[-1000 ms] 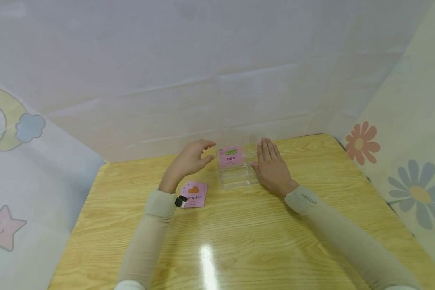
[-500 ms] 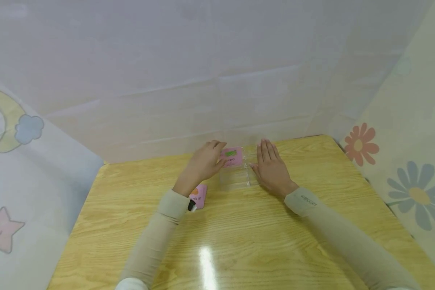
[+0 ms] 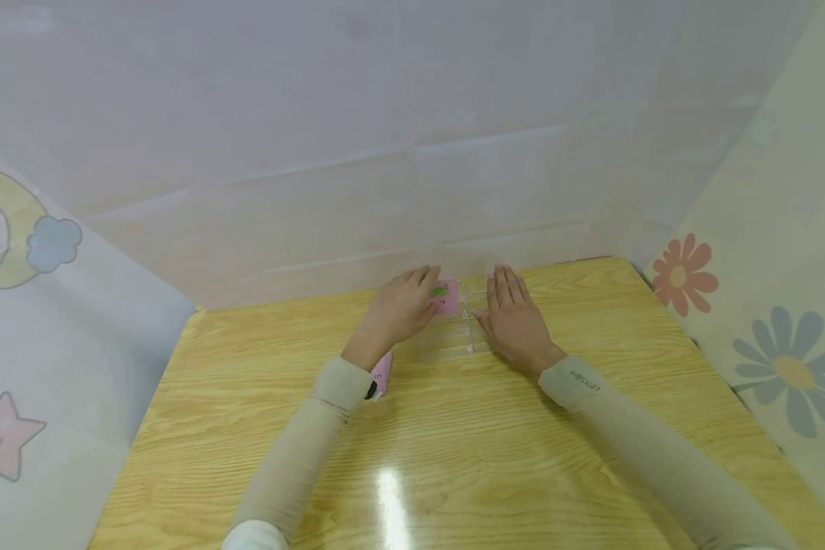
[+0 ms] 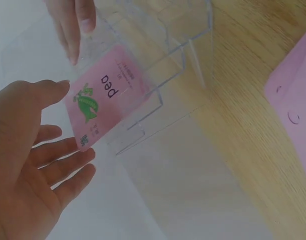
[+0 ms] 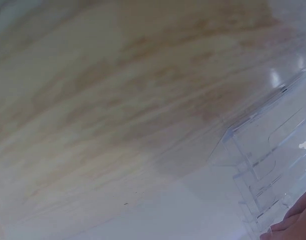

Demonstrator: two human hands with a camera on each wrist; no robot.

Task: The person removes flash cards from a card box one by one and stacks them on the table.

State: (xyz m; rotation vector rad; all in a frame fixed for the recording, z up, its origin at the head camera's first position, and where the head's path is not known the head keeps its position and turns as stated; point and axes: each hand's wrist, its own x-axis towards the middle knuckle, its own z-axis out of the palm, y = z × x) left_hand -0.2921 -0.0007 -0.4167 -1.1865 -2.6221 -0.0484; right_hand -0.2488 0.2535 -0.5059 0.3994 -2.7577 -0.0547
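A pink card (image 4: 110, 95) printed "pea" with a green pod stands in the rear slot of a clear stepped plastic holder (image 3: 470, 336). My left hand (image 3: 397, 312) is at the card's left side, covering part of it in the head view. In the left wrist view, that hand's thumb and fingers (image 4: 68, 167) are spread at the card's edge, not wrapped around it. My right hand (image 3: 518, 321) lies with fingers extended along the holder's right side. Its fingers show at the corner of the right wrist view, against the holder (image 5: 262, 175).
A stack of pink cards (image 3: 382, 373) lies on the wooden table (image 3: 481, 458) left of the holder, partly hidden by my left wrist. A pale sheet (image 3: 344, 191) rises behind the table's back edge. Printed side sheets stand left and right.
My left hand has moved right, from beside the holder to the pea card, covering more of it and of the card stack. The right hand has stayed still.
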